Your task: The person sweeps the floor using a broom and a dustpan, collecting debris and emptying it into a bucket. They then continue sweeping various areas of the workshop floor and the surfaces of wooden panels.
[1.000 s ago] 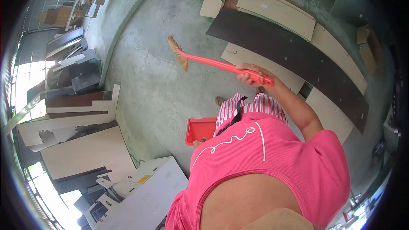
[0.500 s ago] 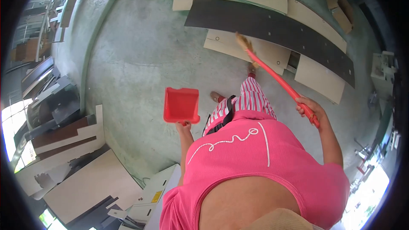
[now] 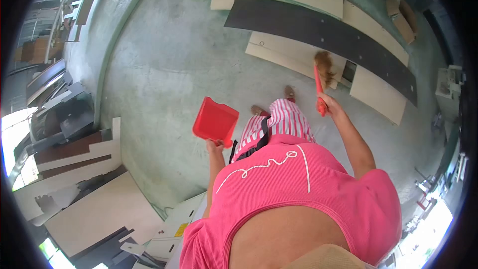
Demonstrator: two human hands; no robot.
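Note:
A red dustpan (image 3: 215, 119) is in my left hand (image 3: 215, 146), which is closed round its short handle. The pan's open side faces away from me and it is tilted. My right hand (image 3: 329, 103) grips the red handle of a brush (image 3: 324, 65). Its brown bristles, slightly smeared, overlap the light board (image 3: 289, 54) ahead of me in this view. Both hands are out in front of my body, the left beside my leg and the right farther forward.
A long dark panel (image 3: 318, 32) lies across several pale boards on the concrete floor (image 3: 164, 79). An open cardboard box (image 3: 401, 22) sits at the far right. Stacked panels (image 3: 104, 214) and a white cabinet (image 3: 174, 224) stand at the left.
My right hand has moved forward and left, and the brush has swung from pointing left to pointing ahead, looking shorter. The dustpan has turned and tilted in my left hand.

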